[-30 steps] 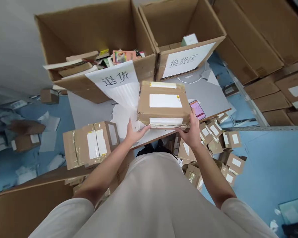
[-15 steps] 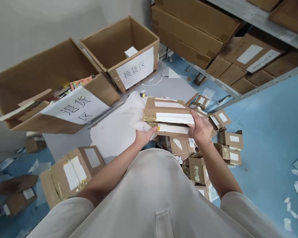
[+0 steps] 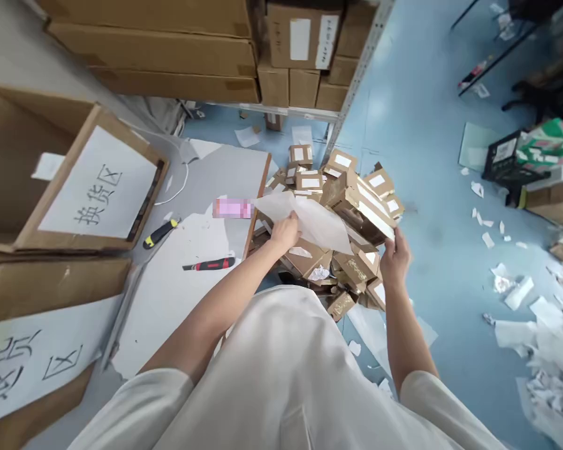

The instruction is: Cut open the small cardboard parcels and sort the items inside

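Note:
My left hand [image 3: 286,232] is closed on a thin white wrapping sheet [image 3: 316,219], which spreads out to the right over the heap of boxes. My right hand [image 3: 396,255] grips the near right corner of a cardboard box [image 3: 356,201] with white labels and tape. That box is tilted above a heap of small cardboard boxes [image 3: 309,257] on the floor beside the table. A pink item [image 3: 233,208], blurred out, lies on the table near my left hand. Two utility knives lie on the table, one yellow and black [image 3: 160,234], one red and black [image 3: 209,264].
Two big labelled cartons, one farther [image 3: 98,184] and one nearer [image 3: 51,350], stand on the left. A metal shelf [image 3: 356,81] loaded with cartons is at the back. Crumpled white wrapping [image 3: 548,375] and scraps litter the blue floor on the right.
My view has turned right. The box has moved off the table to above the floor heap, now in my right hand alone. My left hand has drawn the white sheet away from it.

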`<state>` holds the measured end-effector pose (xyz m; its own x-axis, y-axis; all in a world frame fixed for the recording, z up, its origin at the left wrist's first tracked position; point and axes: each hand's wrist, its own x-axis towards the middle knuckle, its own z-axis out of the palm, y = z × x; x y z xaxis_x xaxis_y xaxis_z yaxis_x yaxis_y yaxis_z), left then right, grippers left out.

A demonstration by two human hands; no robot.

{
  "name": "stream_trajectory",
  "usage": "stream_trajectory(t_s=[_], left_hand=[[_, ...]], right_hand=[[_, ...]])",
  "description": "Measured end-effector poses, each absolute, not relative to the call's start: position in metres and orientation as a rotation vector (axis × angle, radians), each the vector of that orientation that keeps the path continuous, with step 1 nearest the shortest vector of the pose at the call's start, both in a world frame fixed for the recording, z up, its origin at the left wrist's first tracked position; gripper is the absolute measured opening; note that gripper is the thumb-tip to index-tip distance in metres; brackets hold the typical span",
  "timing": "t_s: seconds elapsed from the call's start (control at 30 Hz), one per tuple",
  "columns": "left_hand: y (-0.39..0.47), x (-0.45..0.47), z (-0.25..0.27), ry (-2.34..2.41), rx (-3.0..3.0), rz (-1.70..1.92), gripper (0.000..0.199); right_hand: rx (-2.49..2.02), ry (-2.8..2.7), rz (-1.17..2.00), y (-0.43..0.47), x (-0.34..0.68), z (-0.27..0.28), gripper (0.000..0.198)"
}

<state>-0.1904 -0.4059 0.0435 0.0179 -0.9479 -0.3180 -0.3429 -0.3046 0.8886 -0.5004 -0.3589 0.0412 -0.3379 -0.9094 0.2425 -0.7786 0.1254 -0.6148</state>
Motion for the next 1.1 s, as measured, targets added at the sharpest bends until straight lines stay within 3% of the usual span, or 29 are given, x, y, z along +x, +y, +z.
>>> stream_trajectory(t_s=[0.1,0.2,0.37,0.67,0.9,1.0,1.1], left_hand=[[-0.415,-0.193,0.035,-1.327,1.629,-1.309,0.054],[-0.405,-0.175,0.03,-1.005,1.588,-1.467,0.056],[-0.377,-0.133,0.032,-0.641,1.727,-1.388,0.055],[-0.285,-0.072,0.057,-0.495,1.739,-1.203,0.06],[-0.127,-0.052,0.077,-0.187,2.038,-0.754,0.056],[-0.047,-0.067,0.072,0.177,2.11,-0.307,0.059],[0.019,-0.091,0.059,0.613,2.096,0.131,0.075]], right_hand=[[-1.446,2.271,-1.03,-0.343,-0.501,0.001,0.058],[-1.31,2.266,-1.007,-0.333,-0.5,-0.031,0.065],[-1.24,2.15,-0.855,-0.322,-0.493,-0.064,0.071],[-1.553,1.876,-0.835,-0.382,-0.439,-0.036,0.062],[-2.003,1.008,-0.449,-0.436,-0.274,-0.004,0.046],[-2.181,0.589,-0.263,-0.417,-0.17,0.001,0.041],[-2.318,0.129,0.021,-0.357,-0.064,0.008,0.037]])
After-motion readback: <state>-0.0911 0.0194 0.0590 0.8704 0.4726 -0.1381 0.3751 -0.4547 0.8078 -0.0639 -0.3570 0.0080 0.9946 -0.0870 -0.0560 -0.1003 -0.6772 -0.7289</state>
